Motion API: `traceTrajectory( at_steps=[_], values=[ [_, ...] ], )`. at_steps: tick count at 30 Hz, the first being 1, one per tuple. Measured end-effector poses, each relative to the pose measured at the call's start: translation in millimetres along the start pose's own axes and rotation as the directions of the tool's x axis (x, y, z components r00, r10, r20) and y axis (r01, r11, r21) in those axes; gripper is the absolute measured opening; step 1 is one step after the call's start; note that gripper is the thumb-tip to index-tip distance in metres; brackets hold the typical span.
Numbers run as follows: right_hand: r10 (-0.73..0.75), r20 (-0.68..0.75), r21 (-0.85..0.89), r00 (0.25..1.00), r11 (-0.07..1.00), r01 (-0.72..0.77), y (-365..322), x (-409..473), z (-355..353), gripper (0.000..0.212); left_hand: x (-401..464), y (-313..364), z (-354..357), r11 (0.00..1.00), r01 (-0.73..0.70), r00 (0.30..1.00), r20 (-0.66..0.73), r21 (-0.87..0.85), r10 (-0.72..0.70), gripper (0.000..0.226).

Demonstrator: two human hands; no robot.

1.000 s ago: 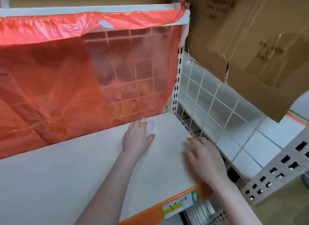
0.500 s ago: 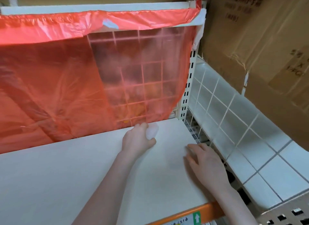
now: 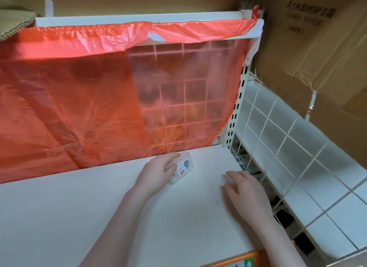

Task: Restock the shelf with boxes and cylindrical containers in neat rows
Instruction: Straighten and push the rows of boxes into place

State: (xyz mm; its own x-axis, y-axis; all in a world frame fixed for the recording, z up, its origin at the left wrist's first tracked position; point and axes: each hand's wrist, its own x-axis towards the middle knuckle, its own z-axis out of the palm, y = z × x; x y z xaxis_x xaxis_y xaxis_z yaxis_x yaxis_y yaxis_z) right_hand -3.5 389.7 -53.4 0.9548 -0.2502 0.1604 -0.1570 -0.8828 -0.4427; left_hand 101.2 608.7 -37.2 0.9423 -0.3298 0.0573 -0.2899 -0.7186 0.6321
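The left hand [image 3: 156, 172] had turned the small white box [image 3: 181, 167] so its label showed, pinching it near the middle of the frame, on the shelf [image 3: 178, 217] by the red plastic sheet [image 3: 69, 107]. The right hand [image 3: 246, 189] lay flat, fingers spread. The first row was just starting.

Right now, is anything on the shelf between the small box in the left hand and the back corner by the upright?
Nothing visible. The left hand grips the small box on the shelf board, and the board is bare from there to the perforated upright. The right hand rests nearer the front, off that path.
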Motion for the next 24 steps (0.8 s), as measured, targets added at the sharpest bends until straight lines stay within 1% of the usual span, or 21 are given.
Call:
traceTrajectory(
  at_steps=[2, 5, 9, 11, 13, 16, 19, 21, 24],
  values=[
    [0.005, -0.002, 0.002, 1.000, 1.000, -0.005, 0, -1, 1, 0.028, 2, 0, 3, 0.994, -0.038, 0.999, -0.007, 0.106, 0.039, 0.041],
    [0.012, -0.006, -0.006, 1.000, 1.000, -0.012, 0, -3, 0, 0.028, 6, 2, 9, 0.957, -0.077, 0.996, -0.029, 0.279, 0.088, 0.048],
    [0.020, -0.026, -0.010, 0.999, 1.000, -0.020, 1, -6, -2, 0.027, 9, 3, 16, 0.925, -0.071, 0.996, -0.026, 0.373, 0.086, 0.075],
    [0.021, -0.032, -0.004, 0.999, 1.000, -0.022, 2, -7, -4, 0.029, 11, 3, 20, 0.923, -0.050, 0.998, -0.025, 0.381, 0.064, 0.083],
    [0.019, -0.033, -0.007, 0.999, 1.000, -0.020, 3, -7, -6, 0.029, 13, 4, 23, 0.937, -0.015, 0.999, -0.024, 0.349, 0.025, 0.080],
    [0.018, -0.034, -0.009, 0.999, 1.000, -0.018, 5, -7, -9, 0.028, 12, 8, 24, 0.941, 0.023, 0.999, -0.031, 0.338, -0.014, 0.062],
    [0.006, -0.037, -0.009, 0.999, 1.000, -0.006, 7, -8, -11, 0.029, 6, 11, 24, 0.935, 0.057, 0.998, -0.043, 0.349, -0.045, 0.051],
    [-0.010, -0.042, -0.001, 0.999, 1.000, 0.010, 7, -7, -11, 0.030, -3, 12, 21, 0.935, 0.088, 0.995, -0.075, 0.345, -0.065, 0.048],
    [-0.039, -0.019, 0.009, 0.999, 0.999, 0.040, 3, -4, -10, 0.030, -26, 6, 14, 0.934, 0.160, 0.980, -0.166, 0.318, -0.112, 0.049]
  ],
)
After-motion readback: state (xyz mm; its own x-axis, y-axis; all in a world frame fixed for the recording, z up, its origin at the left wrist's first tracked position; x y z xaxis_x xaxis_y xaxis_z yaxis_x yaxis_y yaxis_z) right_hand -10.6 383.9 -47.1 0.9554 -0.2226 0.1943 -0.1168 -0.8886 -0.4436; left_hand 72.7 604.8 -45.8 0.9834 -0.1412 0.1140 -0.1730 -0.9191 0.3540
